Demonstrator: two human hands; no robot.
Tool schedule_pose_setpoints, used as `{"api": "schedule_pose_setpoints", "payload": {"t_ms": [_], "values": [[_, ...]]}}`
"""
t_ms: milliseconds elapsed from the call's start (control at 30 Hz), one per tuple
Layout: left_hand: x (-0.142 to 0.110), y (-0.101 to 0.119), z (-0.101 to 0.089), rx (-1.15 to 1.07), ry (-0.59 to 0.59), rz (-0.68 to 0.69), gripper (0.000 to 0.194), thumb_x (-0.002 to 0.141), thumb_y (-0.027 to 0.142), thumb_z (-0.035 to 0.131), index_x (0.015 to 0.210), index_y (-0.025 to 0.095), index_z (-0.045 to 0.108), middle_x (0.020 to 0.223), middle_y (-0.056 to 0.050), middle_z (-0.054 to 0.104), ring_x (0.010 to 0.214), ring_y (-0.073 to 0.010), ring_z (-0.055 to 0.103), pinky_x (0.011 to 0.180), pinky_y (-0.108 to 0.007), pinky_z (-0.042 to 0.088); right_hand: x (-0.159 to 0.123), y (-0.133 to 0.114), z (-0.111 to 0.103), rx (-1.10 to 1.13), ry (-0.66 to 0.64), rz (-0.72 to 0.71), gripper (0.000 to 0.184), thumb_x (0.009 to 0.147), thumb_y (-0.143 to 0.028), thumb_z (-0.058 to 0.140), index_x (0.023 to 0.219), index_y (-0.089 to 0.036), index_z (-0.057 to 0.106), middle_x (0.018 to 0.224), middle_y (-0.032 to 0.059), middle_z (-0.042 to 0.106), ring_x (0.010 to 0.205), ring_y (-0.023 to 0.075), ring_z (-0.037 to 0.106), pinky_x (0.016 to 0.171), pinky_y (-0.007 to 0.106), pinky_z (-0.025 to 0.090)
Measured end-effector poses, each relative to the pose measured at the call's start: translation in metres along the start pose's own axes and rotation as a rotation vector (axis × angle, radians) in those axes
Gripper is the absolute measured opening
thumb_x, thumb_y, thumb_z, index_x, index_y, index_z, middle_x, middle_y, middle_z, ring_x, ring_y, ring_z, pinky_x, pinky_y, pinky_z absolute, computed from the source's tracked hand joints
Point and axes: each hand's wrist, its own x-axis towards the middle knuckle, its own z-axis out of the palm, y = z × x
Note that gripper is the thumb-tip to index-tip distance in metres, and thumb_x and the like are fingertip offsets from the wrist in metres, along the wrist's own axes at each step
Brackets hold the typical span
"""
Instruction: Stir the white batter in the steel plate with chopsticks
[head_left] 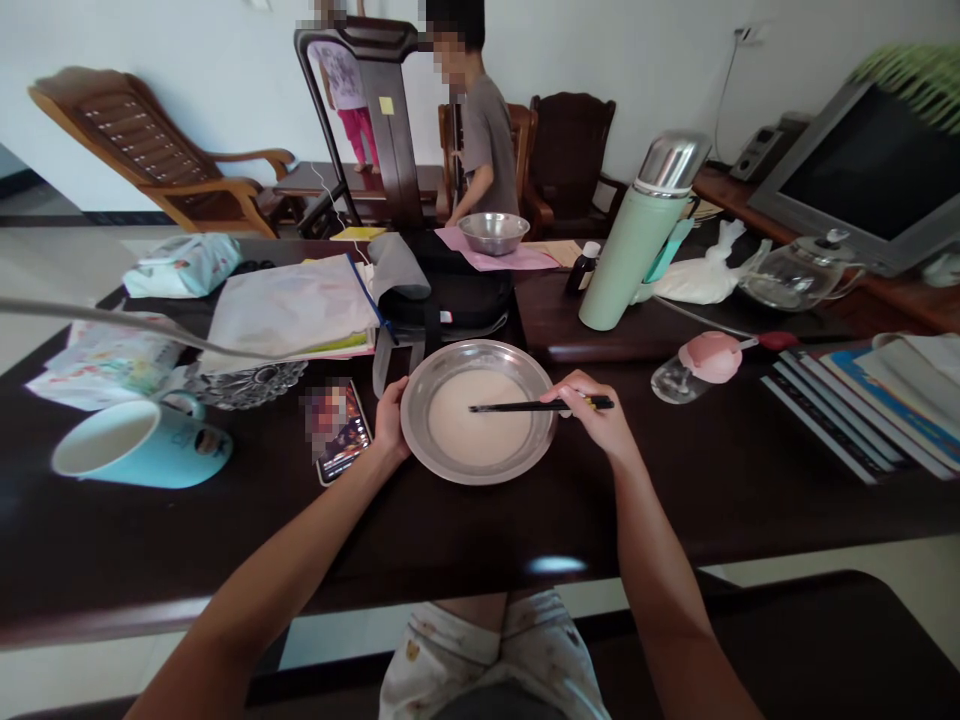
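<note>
Dark table [450, 540] across the foreground, far half crowded. Beyond it, a person in a grey shirt [496, 130]; television [847, 165] at far right. Stacked books [840, 420] take up the right edge. Black bag [469, 300] lies just behind the bowl, blocking that side. Green thermos [622, 250] stands beyond the right hand. Steel bowl [480, 475] of pale liquid [480, 440]: mid-table, between the hands. Blue mug [150, 455] well to the left. Phone [352, 440], screen lit, just beside the left wrist. Left hand [390, 418] grips the bowl's rim; right hand [592, 408] grips black chopsticks [514, 406], tips at the liquid. Small dark bottle [579, 273] beside the thermos.
</note>
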Motion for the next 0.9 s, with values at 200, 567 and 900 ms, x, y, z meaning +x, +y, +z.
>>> {"api": "schedule_pose_setpoints", "payload": {"t_ms": [200, 567, 900], "values": [[0.0014, -0.0008, -0.001, -0.019, -0.003, -0.01, 0.013, 0.086, 0.029, 0.066, 0.081, 0.02, 0.073, 0.076, -0.008, 0.081, 0.092, -0.0375, 0.084, 0.088, -0.048, 0.069, -0.0007, -0.0011, 0.0015, 0.054, -0.118, 0.009, 0.055, 0.101, -0.073, 0.066, 0.083, -0.027, 0.089, 0.084, 0.0067, 0.083, 0.083, 0.0228, 0.076, 0.08, 0.038, 0.06], [0.0067, -0.0014, -0.0067, 0.014, -0.012, 0.014, 0.012, 0.086, 0.028, 0.068, 0.081, 0.019, 0.074, 0.075, -0.009, 0.08, 0.094, -0.0382, 0.083, 0.087, -0.049, 0.069, -0.0013, -0.0032, 0.0006, 0.054, -0.093, 0.03, 0.054, 0.101, -0.072, 0.065, 0.082, -0.026, 0.087, 0.082, 0.0063, 0.082, 0.079, 0.0225, 0.075, 0.079, 0.038, 0.061], [0.0039, -0.0019, -0.0033, 0.013, -0.007, 0.023, 0.015, 0.088, 0.028, 0.064, 0.079, 0.02, 0.072, 0.076, -0.008, 0.081, 0.092, -0.0368, 0.084, 0.087, -0.049, 0.069, -0.0014, -0.0032, 0.0003, 0.054, -0.041, 0.018, 0.052, 0.103, -0.069, 0.066, 0.083, -0.027, 0.088, 0.082, 0.006, 0.082, 0.082, 0.0228, 0.076, 0.08, 0.038, 0.061]]}}
